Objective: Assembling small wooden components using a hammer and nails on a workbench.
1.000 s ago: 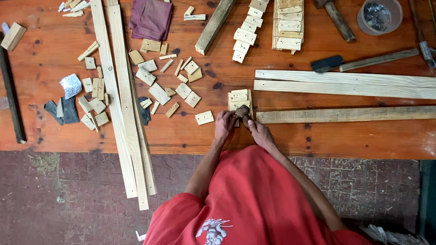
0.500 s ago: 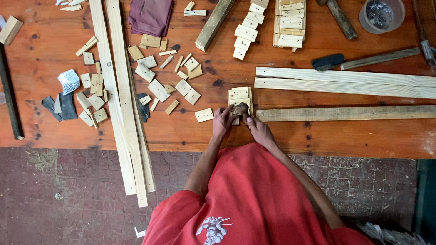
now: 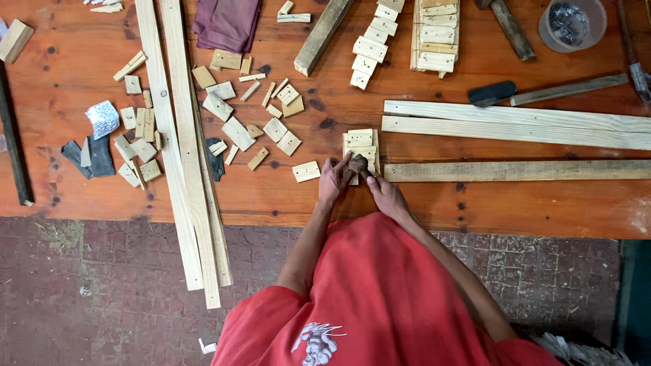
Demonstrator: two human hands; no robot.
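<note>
My left hand (image 3: 335,179) and my right hand (image 3: 384,194) meet at the near end of a small stack of pale wooden blocks (image 3: 361,141) on the orange-red wooden table (image 3: 475,210). My right hand's fingertips pinch a small dark brown lump (image 3: 358,163) and press it onto the stack's near edge. With its fingers, my left hand grips the stack's lower left corner. A single loose block (image 3: 306,171) lies just left of my left hand.
Two long pale slats (image 3: 515,125) and a darker slat (image 3: 522,170) lie to the right. Long strips (image 3: 182,156) overhang the near edge at left. Several cut blocks (image 3: 237,132), block rows (image 3: 434,34), a purple cloth (image 3: 227,24), a clear cup (image 3: 571,24) and hammers (image 3: 542,91) lie farther back.
The dark lump and both hands have shifted very slightly left on the stack. Nothing else has moved.
</note>
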